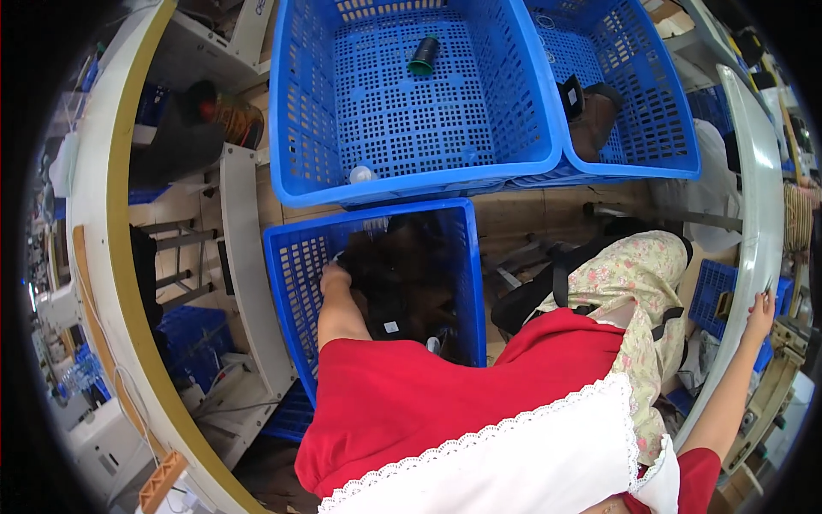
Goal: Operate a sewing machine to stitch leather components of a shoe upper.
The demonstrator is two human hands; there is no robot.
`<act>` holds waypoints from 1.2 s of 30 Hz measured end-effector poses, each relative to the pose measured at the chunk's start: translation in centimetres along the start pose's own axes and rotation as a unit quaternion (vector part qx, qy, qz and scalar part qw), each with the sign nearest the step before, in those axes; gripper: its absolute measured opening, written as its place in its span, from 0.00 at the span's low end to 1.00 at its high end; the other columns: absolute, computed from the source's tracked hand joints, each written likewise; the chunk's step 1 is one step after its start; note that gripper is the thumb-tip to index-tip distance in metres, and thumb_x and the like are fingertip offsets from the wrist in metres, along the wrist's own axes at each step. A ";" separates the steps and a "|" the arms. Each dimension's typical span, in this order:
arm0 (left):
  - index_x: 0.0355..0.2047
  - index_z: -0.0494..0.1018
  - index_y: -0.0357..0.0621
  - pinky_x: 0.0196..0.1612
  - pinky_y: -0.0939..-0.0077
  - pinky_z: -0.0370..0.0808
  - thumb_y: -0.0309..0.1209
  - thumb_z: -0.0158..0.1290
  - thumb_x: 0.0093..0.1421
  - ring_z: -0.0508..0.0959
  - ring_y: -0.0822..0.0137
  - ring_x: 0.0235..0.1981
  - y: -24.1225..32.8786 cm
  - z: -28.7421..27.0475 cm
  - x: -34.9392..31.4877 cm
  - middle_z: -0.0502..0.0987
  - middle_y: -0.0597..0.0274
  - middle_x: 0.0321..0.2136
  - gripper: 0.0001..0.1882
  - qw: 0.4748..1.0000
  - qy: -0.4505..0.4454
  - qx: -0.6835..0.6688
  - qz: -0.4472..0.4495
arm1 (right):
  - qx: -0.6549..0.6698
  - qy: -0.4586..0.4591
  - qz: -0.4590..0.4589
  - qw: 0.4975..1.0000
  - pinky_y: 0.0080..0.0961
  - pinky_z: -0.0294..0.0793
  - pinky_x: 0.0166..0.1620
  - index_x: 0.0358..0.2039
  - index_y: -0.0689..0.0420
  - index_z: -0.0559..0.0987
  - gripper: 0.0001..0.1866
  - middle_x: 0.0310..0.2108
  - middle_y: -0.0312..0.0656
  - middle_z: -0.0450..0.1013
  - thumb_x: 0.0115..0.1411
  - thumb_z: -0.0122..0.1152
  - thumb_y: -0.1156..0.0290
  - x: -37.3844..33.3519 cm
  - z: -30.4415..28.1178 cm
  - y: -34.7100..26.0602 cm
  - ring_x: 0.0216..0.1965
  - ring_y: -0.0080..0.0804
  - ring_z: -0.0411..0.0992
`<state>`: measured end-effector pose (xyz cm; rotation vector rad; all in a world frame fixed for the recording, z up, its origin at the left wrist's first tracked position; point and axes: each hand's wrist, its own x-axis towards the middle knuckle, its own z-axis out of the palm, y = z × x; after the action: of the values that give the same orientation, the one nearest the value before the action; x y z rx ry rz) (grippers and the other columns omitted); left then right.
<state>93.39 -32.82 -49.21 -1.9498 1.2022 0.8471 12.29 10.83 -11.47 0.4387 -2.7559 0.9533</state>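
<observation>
The left hand (336,276) is inside a blue basket (475,291), left of centre, by dark items (385,278); the right hand (759,315) is at a white table edge (757,214), far right; I cannot tell either's grip.

Tan floor (533,211); white table (92,171) with yellow edge, left.

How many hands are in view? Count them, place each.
2: the left hand inside the lower blue basket, the right hand at the white table's edge. Others may be hidden in the background.
</observation>
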 end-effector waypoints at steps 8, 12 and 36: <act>0.38 0.80 0.40 0.47 0.58 0.76 0.28 0.48 0.57 0.79 0.49 0.45 -1.6 -1.8 -4.3 0.79 0.47 0.44 0.13 0.957 0.177 0.126 0.190 | -0.006 -0.005 -0.031 0.999 0.13 0.58 0.24 0.56 0.51 0.74 0.23 0.36 0.31 0.75 0.60 0.61 0.62 0.3 1.0 -1.2 0.24 0.14 0.63; 0.27 0.80 0.40 0.40 0.55 0.77 0.28 0.52 0.49 0.80 0.47 0.35 3.3 -10.3 -16.9 0.80 0.46 0.31 0.09 0.853 0.163 0.260 0.422 | 0.011 -0.022 -0.073 0.997 0.12 0.59 0.26 0.57 0.51 0.73 0.23 0.37 0.30 0.75 0.61 0.60 0.62 0.3 2.4 -3.7 0.25 0.14 0.63; 0.32 0.73 0.32 0.30 0.72 0.67 0.20 0.53 0.54 0.72 0.57 0.25 30.9 -15.4 -73.7 0.71 0.52 0.23 0.05 0.239 0.213 0.171 0.932 | -0.116 0.376 0.025 0.919 0.39 0.64 0.58 0.35 0.54 0.83 0.14 0.41 0.41 0.78 0.49 0.56 0.84 -33.1 -18.5 7.6 0.51 0.43 0.71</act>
<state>41.13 -21.14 12.14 0.8645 3.3727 0.5698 42.27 35.20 -10.59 -0.0469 -2.1290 0.6082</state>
